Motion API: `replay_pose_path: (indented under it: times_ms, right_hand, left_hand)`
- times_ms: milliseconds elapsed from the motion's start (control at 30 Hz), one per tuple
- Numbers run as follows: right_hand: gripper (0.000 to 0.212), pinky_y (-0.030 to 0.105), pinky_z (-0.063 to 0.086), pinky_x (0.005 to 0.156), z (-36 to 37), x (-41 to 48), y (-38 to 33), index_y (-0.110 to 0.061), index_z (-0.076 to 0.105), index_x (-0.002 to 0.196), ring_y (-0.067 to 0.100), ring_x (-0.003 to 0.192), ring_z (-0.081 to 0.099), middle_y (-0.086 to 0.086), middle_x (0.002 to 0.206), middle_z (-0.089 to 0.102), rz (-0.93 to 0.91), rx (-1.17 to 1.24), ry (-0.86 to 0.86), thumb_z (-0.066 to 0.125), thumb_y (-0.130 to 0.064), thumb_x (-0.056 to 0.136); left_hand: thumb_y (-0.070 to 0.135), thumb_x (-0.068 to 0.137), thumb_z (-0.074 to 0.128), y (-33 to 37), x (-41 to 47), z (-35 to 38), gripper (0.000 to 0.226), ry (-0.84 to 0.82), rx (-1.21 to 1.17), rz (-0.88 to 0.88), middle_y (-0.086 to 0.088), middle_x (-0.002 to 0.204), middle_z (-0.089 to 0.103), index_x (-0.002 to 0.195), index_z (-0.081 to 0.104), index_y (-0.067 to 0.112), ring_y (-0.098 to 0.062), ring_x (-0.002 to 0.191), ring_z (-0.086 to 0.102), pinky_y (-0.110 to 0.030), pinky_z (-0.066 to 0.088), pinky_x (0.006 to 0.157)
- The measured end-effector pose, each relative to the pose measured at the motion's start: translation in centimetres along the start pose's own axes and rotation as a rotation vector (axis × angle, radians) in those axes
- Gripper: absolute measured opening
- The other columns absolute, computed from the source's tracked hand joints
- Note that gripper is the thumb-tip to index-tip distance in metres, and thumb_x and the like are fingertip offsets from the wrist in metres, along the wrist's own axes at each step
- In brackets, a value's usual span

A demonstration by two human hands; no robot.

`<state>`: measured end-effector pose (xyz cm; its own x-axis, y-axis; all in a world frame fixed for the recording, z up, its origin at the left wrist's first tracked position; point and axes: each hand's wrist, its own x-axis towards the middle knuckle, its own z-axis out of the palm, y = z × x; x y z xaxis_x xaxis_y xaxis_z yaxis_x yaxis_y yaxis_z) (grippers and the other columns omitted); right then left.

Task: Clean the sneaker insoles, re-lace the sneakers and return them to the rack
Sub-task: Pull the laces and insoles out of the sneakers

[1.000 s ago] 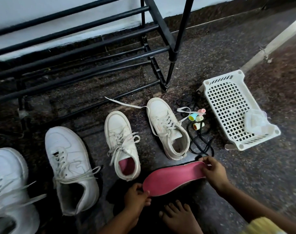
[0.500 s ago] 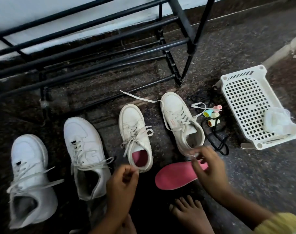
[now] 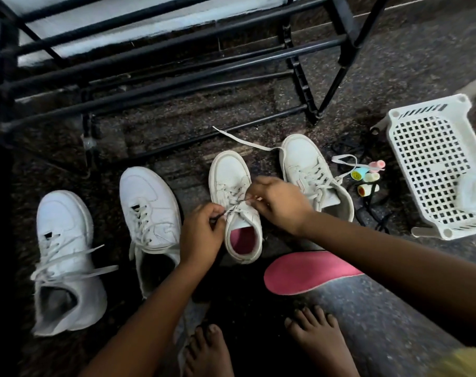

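Grips: left hand (image 3: 201, 232) and right hand (image 3: 279, 204) are pinching laces (image 3: 232, 193) atop the cream sneaker (image 3: 228, 172), likely tightening them. Loose pink insole (image 3: 307, 273) is lying alongside, seemingly awaiting refitting.

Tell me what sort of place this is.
Probably a home's shoe corner, perhaps by an entrance: a black rack stands against a white wall, white sneakers lie on the speckled stone floor before it, and the person's feet are bare.

Dim, shadowed left side, wide-angle bending at edges, slightly soft.
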<state>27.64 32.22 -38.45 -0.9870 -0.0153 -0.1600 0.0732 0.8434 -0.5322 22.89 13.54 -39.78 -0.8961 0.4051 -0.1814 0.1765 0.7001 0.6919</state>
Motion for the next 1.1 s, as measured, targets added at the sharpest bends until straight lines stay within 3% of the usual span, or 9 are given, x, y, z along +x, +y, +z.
replay_pose_path:
  times_ms: [133,267,433,633,767,833,900,1000,1100]
  right_hand:
    - [0.036,0.036,0.048,0.062,-1.1,-1.8,-1.0,-0.012,0.061,0.088,0.029,0.083,0.06,0.006,0.086,0.059,-0.06,-0.088,0.113,0.036,-0.038,0.09]
    - [0.039,0.036,0.047,0.059,-2.8,-3.6,-2.3,-0.013,0.057,0.093,0.027,0.082,0.059,0.004,0.091,0.057,0.009,-0.03,0.178,0.028,-0.04,0.091]
    - [0.013,0.03,0.038,0.061,-6.7,-5.3,-3.7,-0.018,0.052,0.088,0.015,0.07,0.053,-0.008,0.079,0.052,0.086,0.119,0.339,0.041,-0.025,0.09]
    - [0.012,0.018,0.033,0.048,-11.1,-5.2,-3.1,-0.021,0.054,0.081,0.003,0.049,0.04,-0.007,0.06,0.046,0.228,0.449,0.658,0.043,-0.016,0.084]
    - [0.045,0.034,0.05,0.039,4.3,-17.7,-2.3,-0.037,0.044,0.112,0.02,0.058,0.068,0.001,0.107,0.043,0.469,0.144,0.039,0.04,-0.031,0.068]
    - [0.031,0.042,0.049,0.042,12.8,-23.8,-0.3,-0.032,0.045,0.098,0.039,0.074,0.061,0.0,0.103,0.043,0.475,-0.047,-0.025,0.038,-0.037,0.068]
    - [0.028,0.044,0.048,0.045,12.8,-23.1,0.7,-0.03,0.047,0.095,0.037,0.082,0.045,0.0,0.099,0.044,0.464,-0.036,-0.169,0.039,-0.038,0.069]
    - [0.028,0.044,0.049,0.047,12.9,-22.5,-0.5,-0.03,0.048,0.095,0.036,0.081,0.046,0.0,0.099,0.045,0.4,-0.22,-0.253,0.039,-0.039,0.07]
    - [0.028,0.043,0.049,0.047,13.8,-23.4,-0.6,-0.03,0.047,0.095,0.039,0.071,0.061,0.001,0.099,0.044,0.317,-0.181,-0.43,0.038,-0.039,0.069]
  left_hand:
    - [0.011,0.083,0.065,-0.2,0.3,-0.9,0.01,0.023,0.035,-0.002,0.002,0.078,0.071,0.085,0.072,0.019,-0.019,0.071,0.065,-0.036,0.054,0.065]
    - [0.013,0.085,0.064,0.0,0.3,-2.4,0.007,0.103,0.053,0.011,0.0,0.076,0.069,0.084,0.069,0.017,-0.021,0.067,0.062,-0.04,0.053,0.063]
    - [0.014,0.086,0.061,1.0,1.0,-5.6,0.014,0.165,-0.082,-0.027,0.004,0.068,0.063,0.076,0.062,0.025,-0.016,0.058,0.059,-0.034,0.05,0.057]
    - [0.006,0.085,0.042,5.0,2.3,-11.2,0.023,0.191,-0.59,-0.397,0.01,0.044,0.053,0.065,0.051,0.013,-0.009,0.046,0.035,-0.022,0.028,0.046]
    - [0.012,0.067,0.047,7.6,2.6,-14.8,0.005,0.176,-1.127,-0.414,0.006,0.053,0.051,0.067,0.047,0.017,-0.008,0.053,0.047,-0.018,0.039,0.054]
    - [0.018,0.06,0.05,8.3,2.9,-15.9,0.007,0.174,-1.305,-0.315,0.007,0.06,0.051,0.068,0.05,0.019,-0.007,0.057,0.052,-0.019,0.044,0.062]
    - [0.019,0.068,0.051,8.3,3.6,-16.3,0.007,0.141,-1.382,-0.223,0.005,0.068,0.06,0.071,0.057,0.018,-0.012,0.069,0.06,-0.024,0.049,0.071]
    - [0.014,0.087,0.048,7.7,4.9,-14.9,0.012,0.097,-1.291,-0.162,0.002,0.09,0.07,0.091,0.058,0.017,-0.016,0.097,0.065,-0.028,0.05,0.09]
    - [0.016,0.094,0.052,5.5,5.3,-11.0,0.025,0.043,-0.726,-0.269,0.008,0.11,0.062,0.119,0.056,0.017,-0.007,0.105,0.055,-0.02,0.041,0.089]
